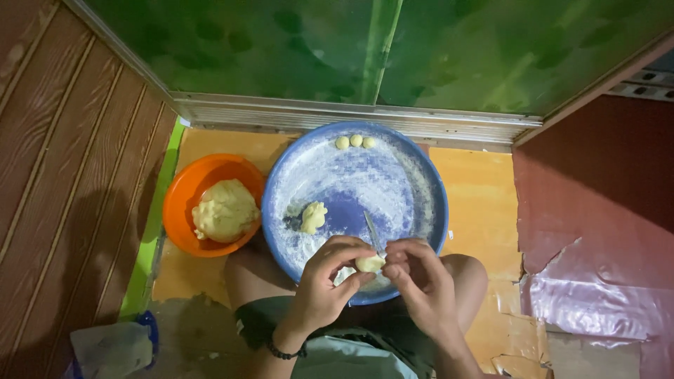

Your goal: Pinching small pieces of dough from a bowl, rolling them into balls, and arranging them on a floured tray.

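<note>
A small dough piece (369, 264) sits pinched between the fingertips of the left hand (328, 281) and right hand (420, 279), both closed lightly on it, over the near rim of the floured blue tray (421, 175). By the look of it the work is early: only three balls (355, 142) lie in a row at the tray's far edge. A torn lump (313, 216) and a knife (372, 231) wait mid-tray, and the orange bowl (179, 203) at left holds a large dough mass (225, 210).
</note>
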